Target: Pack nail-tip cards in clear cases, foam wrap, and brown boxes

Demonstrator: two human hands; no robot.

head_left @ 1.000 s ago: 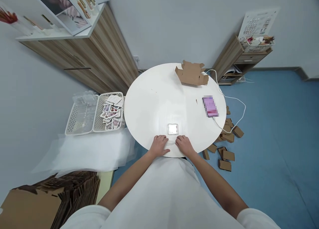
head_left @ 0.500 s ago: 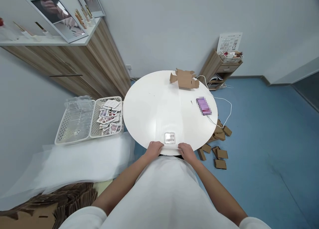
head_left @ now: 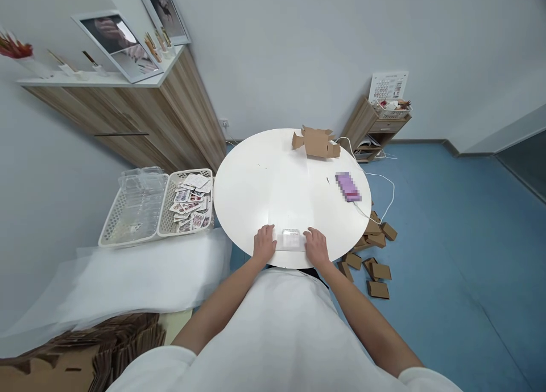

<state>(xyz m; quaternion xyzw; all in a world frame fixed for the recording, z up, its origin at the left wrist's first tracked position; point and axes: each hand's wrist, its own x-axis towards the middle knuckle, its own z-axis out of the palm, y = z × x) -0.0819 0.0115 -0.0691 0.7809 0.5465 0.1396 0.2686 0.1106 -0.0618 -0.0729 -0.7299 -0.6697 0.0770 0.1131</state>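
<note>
A small clear plastic box (head_left: pixel 291 239) lies near the front edge of the round white table (head_left: pixel 273 181). It looks hazy, as if a thin white sheet (head_left: pixel 290 255) is folded over it; the sheet runs off the table edge onto my lap. My left hand (head_left: pixel 264 244) rests just left of the box and my right hand (head_left: pixel 316 247) just right of it. Both have curled fingers pinching the sheet's edge and touch the box's sides.
A flat brown carton (head_left: pixel 316 142) lies at the table's far side, with a phone (head_left: pixel 347 186) on a white cable to its right. Two white baskets (head_left: pixel 162 204) stand at the left, one holding cards. Small brown boxes (head_left: pixel 375 264) litter the blue floor. Flattened cartons (head_left: pixel 85 346) are stacked at the lower left.
My hands went from the table's rim forward to either side of the box, carrying the sheet's edge over it. The camera view also shifted back and up.
</note>
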